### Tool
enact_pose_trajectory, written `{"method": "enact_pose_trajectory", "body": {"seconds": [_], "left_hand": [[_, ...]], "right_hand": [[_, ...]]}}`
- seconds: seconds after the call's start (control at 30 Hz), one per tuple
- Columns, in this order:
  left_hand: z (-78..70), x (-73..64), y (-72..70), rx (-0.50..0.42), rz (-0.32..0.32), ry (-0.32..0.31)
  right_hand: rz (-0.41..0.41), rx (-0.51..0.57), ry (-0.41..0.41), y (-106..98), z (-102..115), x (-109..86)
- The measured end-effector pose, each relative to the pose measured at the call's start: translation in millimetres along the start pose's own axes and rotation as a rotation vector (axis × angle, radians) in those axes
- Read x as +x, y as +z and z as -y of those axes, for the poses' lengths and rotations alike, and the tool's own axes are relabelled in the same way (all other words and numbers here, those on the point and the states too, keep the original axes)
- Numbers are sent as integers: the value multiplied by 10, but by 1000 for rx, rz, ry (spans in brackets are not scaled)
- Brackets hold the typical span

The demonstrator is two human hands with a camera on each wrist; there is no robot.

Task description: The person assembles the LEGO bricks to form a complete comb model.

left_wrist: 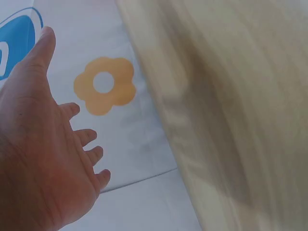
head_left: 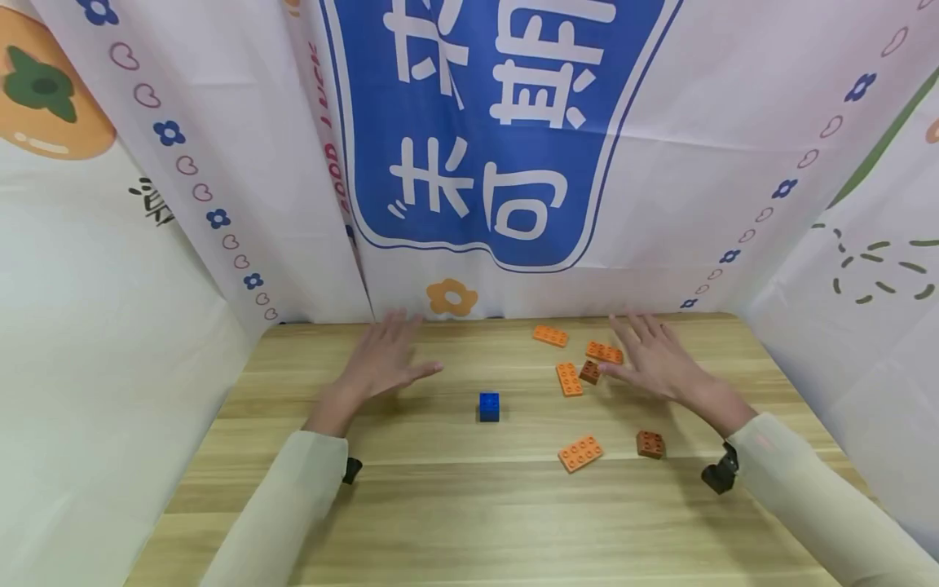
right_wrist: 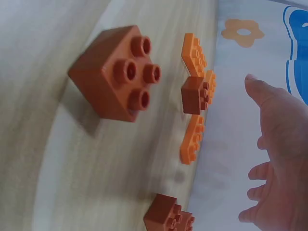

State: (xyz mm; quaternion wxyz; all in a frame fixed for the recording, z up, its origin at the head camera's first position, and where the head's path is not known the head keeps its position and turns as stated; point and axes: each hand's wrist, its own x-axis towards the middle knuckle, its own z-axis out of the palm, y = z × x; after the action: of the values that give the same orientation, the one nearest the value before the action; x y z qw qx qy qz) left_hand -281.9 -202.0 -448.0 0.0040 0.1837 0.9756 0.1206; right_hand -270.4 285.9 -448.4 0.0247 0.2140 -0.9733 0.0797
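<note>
While bricks [head_left: 569, 379] lie between, hands [head_left: 377, 363] near the table edge [head_left: 484, 328] have room.

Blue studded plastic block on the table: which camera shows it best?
The head view does: the blue studded plastic block appears whole there, nothing covering it, on the wood-grain tabletop. The left wrist and right wrist views show no part of it.

Wood tbl [head_left: 440, 522]; wht cloth [head_left: 257, 139] behind w/ blue panel [head_left: 477, 122], orange flwr [head_left: 439, 297] below.
</note>
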Motion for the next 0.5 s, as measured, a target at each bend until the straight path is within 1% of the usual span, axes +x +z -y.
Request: {"method": "enact_pose_trajectory", "body": {"seconds": [0.13, 0.3, 0.37, 0.5], "left_hand": [[-69, -32, 64, -14, 7, 36], [-135, -32, 156, -29, 14, 127], [-175, -46, 180, -53, 39, 146], [-272, -88, 203, -97, 86, 152]], "right_hand": [[-5, 28, -30, 51, 10, -39], [-10, 50, -49, 128, 12, -70], [-3, 68, -52, 148, 23, -84], [14, 98, -53, 172, 50, -103]]}}
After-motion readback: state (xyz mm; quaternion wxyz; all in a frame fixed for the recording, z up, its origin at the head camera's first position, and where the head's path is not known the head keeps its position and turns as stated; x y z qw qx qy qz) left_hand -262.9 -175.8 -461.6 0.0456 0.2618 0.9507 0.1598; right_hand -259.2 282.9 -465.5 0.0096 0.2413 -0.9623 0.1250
